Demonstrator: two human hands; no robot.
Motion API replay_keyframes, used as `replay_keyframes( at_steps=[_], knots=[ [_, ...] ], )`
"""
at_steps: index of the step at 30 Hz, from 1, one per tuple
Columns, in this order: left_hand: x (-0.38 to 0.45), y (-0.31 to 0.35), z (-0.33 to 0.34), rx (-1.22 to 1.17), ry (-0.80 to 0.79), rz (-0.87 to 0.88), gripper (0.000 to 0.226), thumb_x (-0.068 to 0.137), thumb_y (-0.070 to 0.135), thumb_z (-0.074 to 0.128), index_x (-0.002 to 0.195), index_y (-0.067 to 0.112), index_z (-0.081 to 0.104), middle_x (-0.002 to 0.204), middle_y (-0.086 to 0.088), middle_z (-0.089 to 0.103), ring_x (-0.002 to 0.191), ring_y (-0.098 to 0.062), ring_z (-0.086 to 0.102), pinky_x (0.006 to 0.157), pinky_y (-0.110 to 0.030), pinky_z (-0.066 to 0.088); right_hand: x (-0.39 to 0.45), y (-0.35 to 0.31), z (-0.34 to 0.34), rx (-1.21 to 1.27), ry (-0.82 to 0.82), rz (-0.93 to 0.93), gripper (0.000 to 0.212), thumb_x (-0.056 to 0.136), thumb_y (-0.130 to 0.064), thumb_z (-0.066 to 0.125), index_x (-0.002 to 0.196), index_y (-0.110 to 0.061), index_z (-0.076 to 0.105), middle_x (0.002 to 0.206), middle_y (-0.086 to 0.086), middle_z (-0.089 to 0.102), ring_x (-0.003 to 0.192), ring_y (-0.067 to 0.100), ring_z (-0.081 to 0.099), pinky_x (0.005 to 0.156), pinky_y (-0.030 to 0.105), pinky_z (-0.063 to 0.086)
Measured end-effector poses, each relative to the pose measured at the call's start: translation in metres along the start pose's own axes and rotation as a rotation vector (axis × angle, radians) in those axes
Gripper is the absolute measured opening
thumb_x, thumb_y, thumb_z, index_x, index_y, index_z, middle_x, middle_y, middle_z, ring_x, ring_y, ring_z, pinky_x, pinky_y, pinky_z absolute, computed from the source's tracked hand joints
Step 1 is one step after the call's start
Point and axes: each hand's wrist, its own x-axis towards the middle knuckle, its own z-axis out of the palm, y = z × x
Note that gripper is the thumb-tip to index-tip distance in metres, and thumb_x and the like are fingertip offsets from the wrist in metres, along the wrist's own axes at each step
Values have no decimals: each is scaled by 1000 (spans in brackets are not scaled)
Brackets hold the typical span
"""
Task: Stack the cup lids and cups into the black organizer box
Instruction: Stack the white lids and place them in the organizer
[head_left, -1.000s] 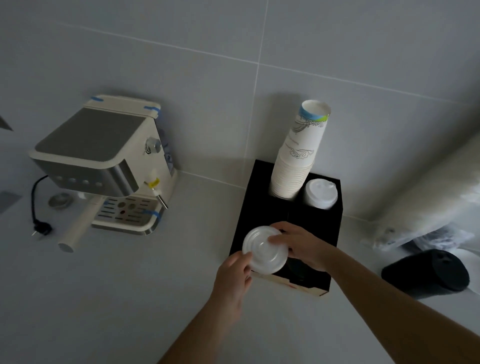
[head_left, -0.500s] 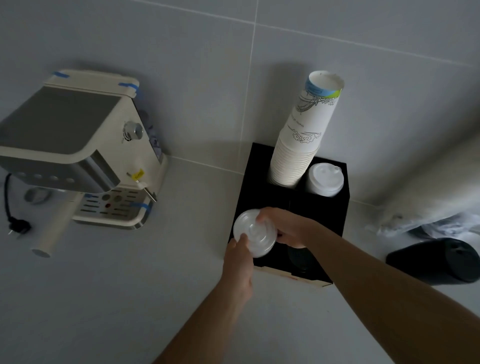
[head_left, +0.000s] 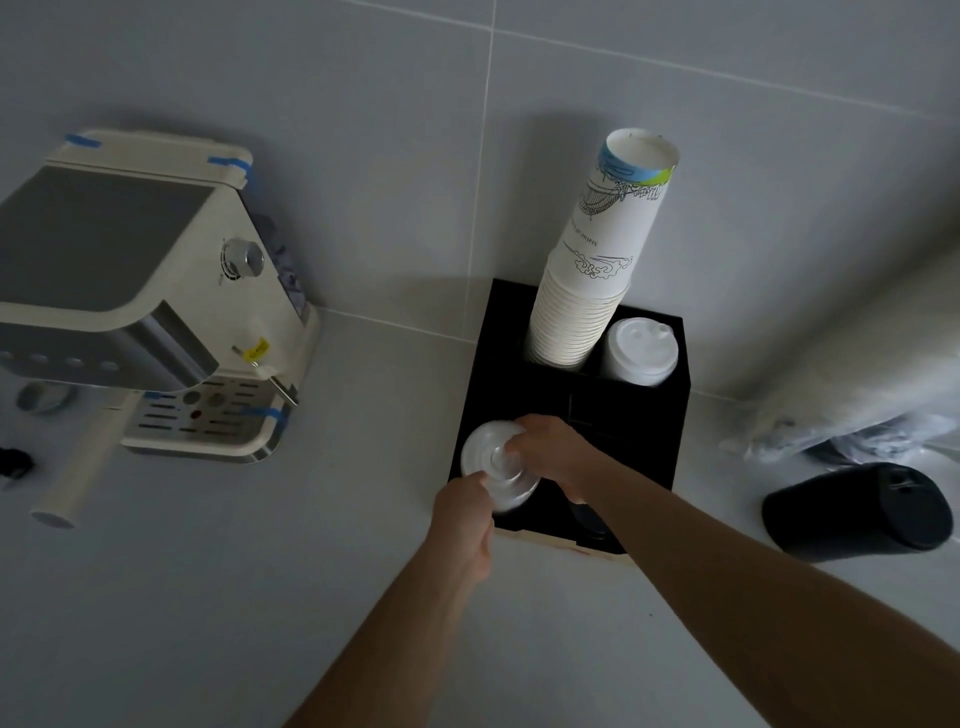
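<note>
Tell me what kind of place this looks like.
Probably a coffee station on a tiled counter: an espresso machine, a tall stack of paper cups and white lids in a black organizer box.

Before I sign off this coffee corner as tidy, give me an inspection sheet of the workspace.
Surface: pale counter, bare in front.
Job's things: black organizer box against the wall; tall paper cup stack in its rear left slot, white lid stack in rear right; clear lid stack going into the front left slot.
Clutter: black cup on its side, crumpled plastic bags at right.
Grippers: left hand and right hand both grip the clear lid stack.
Cables: black plug at the far left edge.
Surroundings: espresso machine at left, grey tiled wall.
</note>
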Motion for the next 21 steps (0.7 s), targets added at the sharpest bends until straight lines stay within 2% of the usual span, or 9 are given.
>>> replay_keyframes(
  at_steps=[2, 4, 9, 12, 15, 18, 21],
  knots=[
    [0, 0, -2, 0, -10, 2, 23, 96, 9, 49, 73, 15, 50, 76, 1, 47, 68, -8, 42, 63, -21, 35, -3, 4, -2, -39, 61, -66, 36, 80, -14, 60, 115, -17, 66, 108, 6, 67, 103, 24, 62, 83, 33, 52],
    [-1, -1, -4, 17, -22, -7, 23, 95, 10, 50, 73, 17, 49, 77, 2, 46, 69, -8, 41, 68, -23, 36, -8, 7, -4, -92, 109, -132, 32, 80, -13, 58, 109, -16, 70, 105, 6, 69, 98, 23, 64, 77, 29, 51],
    [-1, -2, -7, 15, -49, -18, 18, 95, 14, 52, 79, 21, 52, 86, 5, 51, 86, -9, 50, 94, -28, 37, -19, 20, -8, -92, 132, -183, 23, 83, -13, 57, 100, -17, 71, 98, 5, 71, 94, 23, 65, 78, 30, 50],
    [-2, -2, -7, 2, -56, -34, 3, 95, 15, 52, 96, 13, 55, 90, 7, 52, 99, -12, 51, 101, -29, 37, -22, 22, -7, -58, 114, -169, 24, 85, -15, 57, 105, -15, 71, 103, 8, 71, 98, 24, 65, 84, 34, 51],
    [-2, -1, -7, -15, -64, -33, 16, 95, 17, 54, 111, 14, 53, 102, 2, 53, 108, -13, 48, 104, -30, 37, -24, 19, -7, -8, 120, -156, 23, 85, -15, 58, 103, -13, 72, 105, 10, 72, 102, 27, 65, 91, 39, 51],
    [-4, 1, -8, -42, -79, -33, 32, 94, 17, 56, 124, 9, 54, 117, -3, 52, 110, -14, 48, 105, -31, 38, -28, 16, -8, 43, 116, -139, 28, 87, -13, 58, 112, -9, 69, 114, 13, 70, 110, 29, 63, 98, 41, 48],
    [-3, 3, -11, -43, -93, -19, 33, 94, 19, 57, 124, 7, 54, 120, -4, 53, 111, -14, 49, 108, -33, 38, -33, 15, -9, 65, 130, -137, 28, 88, -12, 57, 112, -4, 68, 117, 17, 68, 111, 32, 62, 99, 43, 47]
  ],
)
